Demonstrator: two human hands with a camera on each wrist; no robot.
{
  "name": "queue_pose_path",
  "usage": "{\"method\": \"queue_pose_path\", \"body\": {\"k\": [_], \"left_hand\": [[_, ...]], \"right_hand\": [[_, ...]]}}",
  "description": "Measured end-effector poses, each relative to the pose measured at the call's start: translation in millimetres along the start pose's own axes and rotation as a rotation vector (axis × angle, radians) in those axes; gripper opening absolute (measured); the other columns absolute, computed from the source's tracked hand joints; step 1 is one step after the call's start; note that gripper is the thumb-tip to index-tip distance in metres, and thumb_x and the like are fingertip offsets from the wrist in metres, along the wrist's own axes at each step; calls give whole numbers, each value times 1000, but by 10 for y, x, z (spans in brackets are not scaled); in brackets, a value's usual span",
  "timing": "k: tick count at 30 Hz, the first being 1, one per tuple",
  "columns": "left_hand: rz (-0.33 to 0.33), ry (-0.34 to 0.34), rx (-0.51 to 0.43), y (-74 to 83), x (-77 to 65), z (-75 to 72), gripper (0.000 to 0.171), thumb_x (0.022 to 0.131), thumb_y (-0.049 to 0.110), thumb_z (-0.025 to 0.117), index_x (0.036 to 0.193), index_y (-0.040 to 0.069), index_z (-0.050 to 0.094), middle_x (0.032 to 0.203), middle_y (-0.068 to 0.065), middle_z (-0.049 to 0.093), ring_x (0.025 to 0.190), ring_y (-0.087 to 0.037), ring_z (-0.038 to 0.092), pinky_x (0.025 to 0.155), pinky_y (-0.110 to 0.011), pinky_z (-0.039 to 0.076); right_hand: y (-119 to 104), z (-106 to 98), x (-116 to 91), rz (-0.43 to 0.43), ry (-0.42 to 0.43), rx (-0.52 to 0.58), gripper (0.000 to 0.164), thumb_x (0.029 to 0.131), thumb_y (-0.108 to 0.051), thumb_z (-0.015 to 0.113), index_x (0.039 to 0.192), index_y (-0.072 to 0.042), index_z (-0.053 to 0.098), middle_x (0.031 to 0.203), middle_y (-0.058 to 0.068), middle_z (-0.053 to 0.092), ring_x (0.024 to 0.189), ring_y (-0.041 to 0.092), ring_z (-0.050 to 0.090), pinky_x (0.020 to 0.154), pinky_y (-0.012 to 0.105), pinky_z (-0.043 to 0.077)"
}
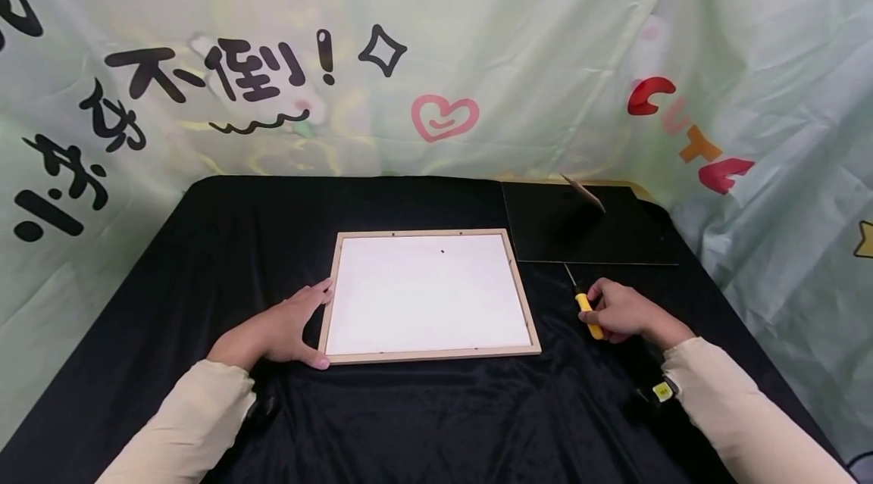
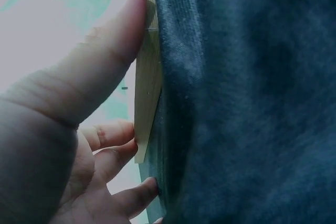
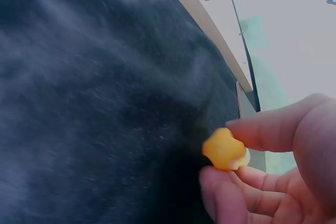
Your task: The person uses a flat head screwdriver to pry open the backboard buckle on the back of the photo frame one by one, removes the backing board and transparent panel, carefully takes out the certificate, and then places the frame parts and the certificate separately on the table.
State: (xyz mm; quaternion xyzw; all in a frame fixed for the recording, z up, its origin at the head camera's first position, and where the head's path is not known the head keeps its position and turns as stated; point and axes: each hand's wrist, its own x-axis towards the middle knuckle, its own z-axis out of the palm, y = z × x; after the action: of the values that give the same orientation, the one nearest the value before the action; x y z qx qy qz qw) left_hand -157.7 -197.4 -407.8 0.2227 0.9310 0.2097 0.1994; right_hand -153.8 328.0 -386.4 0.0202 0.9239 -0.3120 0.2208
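Observation:
A light wood picture frame (image 1: 431,355) lies on the black cloth, its inside covered by a white sheet (image 1: 426,295) with small dark tabs along the inner edges. My left hand (image 1: 286,325) is spread against the frame's left side, thumb at the near left corner and fingertips farther up the edge. In the left wrist view the thumb (image 2: 113,45) lies along the wooden edge. To the right of the frame, my right hand (image 1: 627,310) pinches a screwdriver by its yellow handle (image 3: 223,149), the thin metal shaft (image 1: 570,276) pointing away from me.
Behind my right hand lies a black backing board (image 1: 559,234) with a stand flap (image 1: 584,193) sticking up from it. Black cloth (image 1: 436,423) covers the table. A printed pale curtain (image 1: 532,52) hangs behind and along the sides.

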Motion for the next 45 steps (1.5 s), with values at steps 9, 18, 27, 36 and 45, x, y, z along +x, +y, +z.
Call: {"method": "queue_pose_path", "body": {"k": [9, 18, 27, 36, 45], "left_hand": [[-8, -6, -5, 37, -2, -11, 109, 66, 38, 89, 147, -6, 31, 157, -23, 16, 141, -45, 18, 108, -62, 21], [17, -14, 15, 67, 9, -72, 101, 71, 39, 85, 143, -9, 33, 154, -28, 20, 139, -46, 24, 109, -59, 24], [4, 99, 94, 175, 153, -89, 78, 83, 38, 76, 139, -5, 44, 148, -27, 36, 134, -41, 37, 107, -54, 31], [94, 121, 144, 279, 250, -58, 74, 79, 36, 80, 137, -1, 50, 148, -22, 39, 135, -38, 37, 107, -51, 32], [85, 36, 198, 302, 313, 6, 90, 72, 43, 84, 141, 1, 46, 152, -20, 34, 137, -37, 34, 108, -53, 29]], "right_hand": [[-18, 72, -153, -7, -25, -24, 40, 89, -22, 70, 106, 1, 42, 71, 8, 57, 56, 19, 59, 50, 35, 53], [-201, -28, -21, -118, 80, -81, 38, 94, -31, 65, 106, 1, 49, 71, 6, 58, 57, 18, 59, 53, 34, 51], [-400, 43, 211, -345, 129, -23, 29, 92, -25, 68, 103, -1, 54, 82, 7, 61, 68, 20, 60, 61, 33, 52], [-621, 316, 331, -594, 198, -193, 42, 79, -16, 82, 111, 0, 61, 111, 14, 63, 102, 31, 59, 88, 48, 50], [-751, 451, 380, -633, 49, -358, 72, 71, -22, 88, 132, -1, 54, 143, 23, 44, 131, 39, 41, 103, 55, 35]]}}
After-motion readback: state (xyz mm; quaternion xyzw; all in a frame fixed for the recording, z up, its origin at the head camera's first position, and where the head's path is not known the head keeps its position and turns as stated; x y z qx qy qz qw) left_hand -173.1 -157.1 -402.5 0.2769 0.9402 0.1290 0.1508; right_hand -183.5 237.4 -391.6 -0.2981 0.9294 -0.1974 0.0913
